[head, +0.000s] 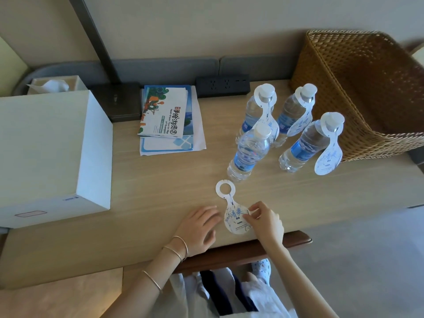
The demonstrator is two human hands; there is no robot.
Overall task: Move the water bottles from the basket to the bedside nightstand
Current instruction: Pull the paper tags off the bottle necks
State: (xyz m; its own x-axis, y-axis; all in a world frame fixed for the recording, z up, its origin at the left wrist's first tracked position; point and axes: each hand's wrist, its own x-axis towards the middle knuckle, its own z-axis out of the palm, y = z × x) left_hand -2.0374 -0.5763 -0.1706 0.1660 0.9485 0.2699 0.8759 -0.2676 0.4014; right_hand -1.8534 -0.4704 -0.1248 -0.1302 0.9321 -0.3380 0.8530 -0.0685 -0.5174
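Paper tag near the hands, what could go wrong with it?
The right hand pinches the paper tag close to the table edge, so it might crease or slide off. Slipping it onto the bare bottle could tip that one into the three tagged bottles crowded beside it.

Bedside nightstand (160,180): we find widest bare wood mid-table, between white box (52,154) at left and four water bottles (291,115) at right. Brochures (167,118) and power strip (222,84) block back edge. Bottles stand close together, hanging tags (328,159) narrowing gaps (three of four carry them). Wicker basket (358,88) walls off right end, just beside rear bottles. Front edge: left hand (197,228) lies flat, right hand (266,221) pinches loose tag (234,212) lying on wood; narrow open strip between tag's ring and nearest bottle (249,152).
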